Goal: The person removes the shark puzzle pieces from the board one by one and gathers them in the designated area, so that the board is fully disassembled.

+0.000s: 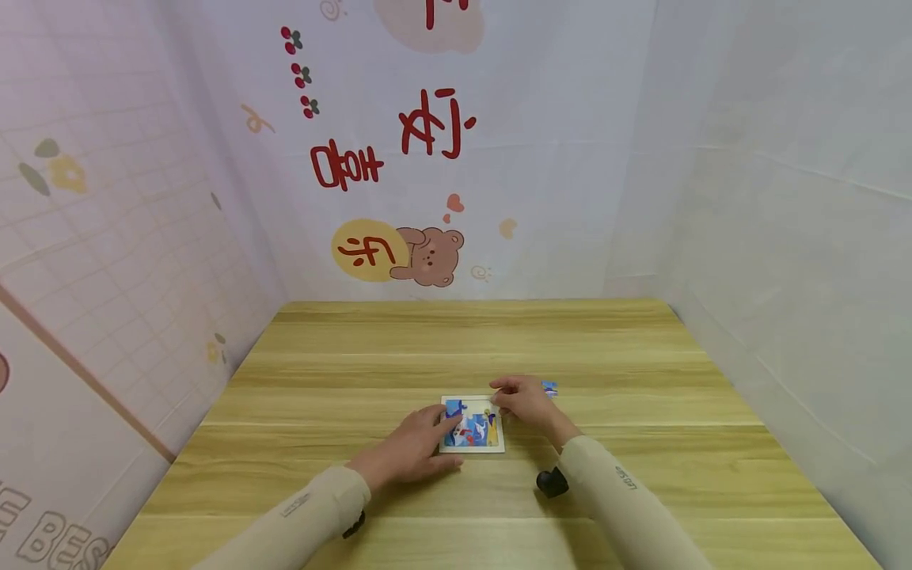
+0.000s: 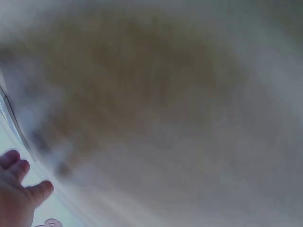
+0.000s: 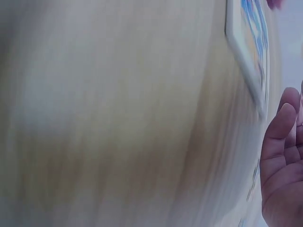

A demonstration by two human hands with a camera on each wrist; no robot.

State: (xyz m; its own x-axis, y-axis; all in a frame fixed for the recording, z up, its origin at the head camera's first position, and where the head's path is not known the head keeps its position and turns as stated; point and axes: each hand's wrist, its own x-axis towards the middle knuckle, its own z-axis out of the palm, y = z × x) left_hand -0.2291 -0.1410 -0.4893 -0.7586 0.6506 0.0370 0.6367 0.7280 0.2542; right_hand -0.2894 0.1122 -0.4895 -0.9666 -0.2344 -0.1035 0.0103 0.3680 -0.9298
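Note:
A small square jigsaw puzzle (image 1: 480,430) with a blue sea picture lies in a white tray (image 1: 473,450); pale bare backing shows along its upper part. My left hand (image 1: 420,441) lies over the left side, fingers extended onto the picture and thumb near the lower edge. At the upper right corner is my right hand (image 1: 526,402), thumb and fingertips close together; I cannot tell whether they hold a piece. The right wrist view shows that hand (image 3: 283,165) at the right, beside the tray's rim (image 3: 246,71). In the left wrist view, my left hand (image 2: 21,191) appears at the lower left.
A loose blue puzzle piece (image 1: 549,388) lies on the wooden table (image 1: 356,348) just beyond the right hand. Printed white cloth (image 1: 556,198) hangs behind the table and along both sides. Black wrist gear (image 1: 552,482) sits under the right sleeve.

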